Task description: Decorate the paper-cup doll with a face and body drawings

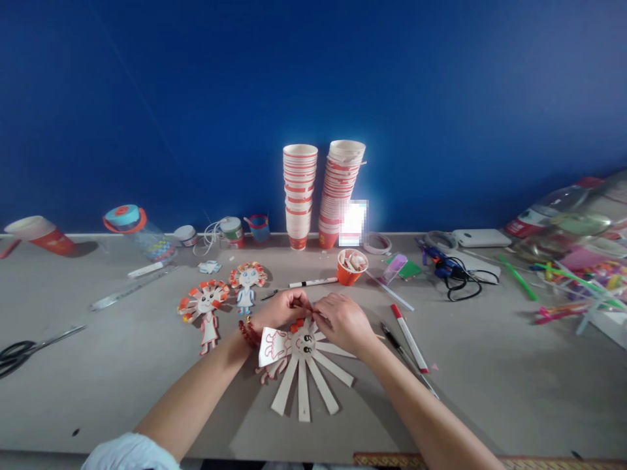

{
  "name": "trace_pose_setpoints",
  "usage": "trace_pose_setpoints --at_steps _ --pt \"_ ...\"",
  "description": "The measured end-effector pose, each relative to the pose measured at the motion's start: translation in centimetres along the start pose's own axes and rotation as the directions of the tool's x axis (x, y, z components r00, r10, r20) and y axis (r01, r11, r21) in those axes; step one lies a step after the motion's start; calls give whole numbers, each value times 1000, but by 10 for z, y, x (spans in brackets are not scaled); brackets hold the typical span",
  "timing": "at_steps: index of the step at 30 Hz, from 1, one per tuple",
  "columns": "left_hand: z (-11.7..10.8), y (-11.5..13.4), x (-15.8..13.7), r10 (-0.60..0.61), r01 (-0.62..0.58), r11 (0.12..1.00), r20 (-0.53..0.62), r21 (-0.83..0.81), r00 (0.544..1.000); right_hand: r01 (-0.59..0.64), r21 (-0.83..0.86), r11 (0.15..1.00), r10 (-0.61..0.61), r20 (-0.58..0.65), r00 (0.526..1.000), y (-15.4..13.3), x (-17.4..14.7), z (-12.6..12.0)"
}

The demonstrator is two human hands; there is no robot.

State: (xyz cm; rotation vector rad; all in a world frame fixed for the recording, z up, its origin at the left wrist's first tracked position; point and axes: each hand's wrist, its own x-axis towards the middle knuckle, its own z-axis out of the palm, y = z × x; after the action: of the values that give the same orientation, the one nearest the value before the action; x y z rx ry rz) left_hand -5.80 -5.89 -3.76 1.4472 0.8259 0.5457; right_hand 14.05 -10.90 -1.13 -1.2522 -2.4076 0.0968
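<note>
A paper doll (304,342) cut from a paper cup lies on the table between my forearms. It has a round drawn face, a drawn dress turned to the left, and long white strips fanning out. A few strips at its top are curled and show orange. My left hand (290,308), with red beads at the wrist, is closed with its fingertips on one upper strip. My right hand (344,321) pinches the same spot from the other side. The strip's end is mostly hidden by the fingers. Two dolls with curled strips, one in red (208,329) and one in blue (245,297), lie to the left.
Two tall stacks of paper cups (300,189) stand by the blue wall. An orange cup of scraps (349,274) is beyond my hands. A red marker (410,339) and a pen (401,349) lie right; scissors (29,349) far left. A glue gun (445,266) sits back right.
</note>
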Motion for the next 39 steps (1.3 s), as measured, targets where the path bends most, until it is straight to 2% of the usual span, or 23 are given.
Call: trace_pose_setpoints --at_steps 6,12,16,21,25,28,34,39 --pt "0 4 1 -21 21 1000 11 23 1000 -4 17 1000 4 -14 1000 -1 1 1" --pt "1 16 -4 -63 60 991 14 120 998 19 13 1000 -18 -69 997 1 1 4" --pt "-1 16 -3 -82 77 986 27 149 996 9 0 1000 -9 -50 999 -1 2 4" --pt "-3 13 -1 -73 67 990 46 121 996 -10 -20 1000 10 -9 1000 -4 1 -1" --pt "-5 10 1 -75 70 995 77 66 994 47 -36 998 -46 32 998 -6 2 -7" --pt "-6 8 3 -80 79 997 84 22 993 72 -26 997 -72 14 997 -7 2 -12" --pt "-4 10 4 -96 98 994 47 -41 994 46 -19 999 -46 -5 999 -9 2 -13" --pt "-3 9 4 -103 104 994 43 -16 994 7 -38 999 -6 6 1000 -10 1 -8"
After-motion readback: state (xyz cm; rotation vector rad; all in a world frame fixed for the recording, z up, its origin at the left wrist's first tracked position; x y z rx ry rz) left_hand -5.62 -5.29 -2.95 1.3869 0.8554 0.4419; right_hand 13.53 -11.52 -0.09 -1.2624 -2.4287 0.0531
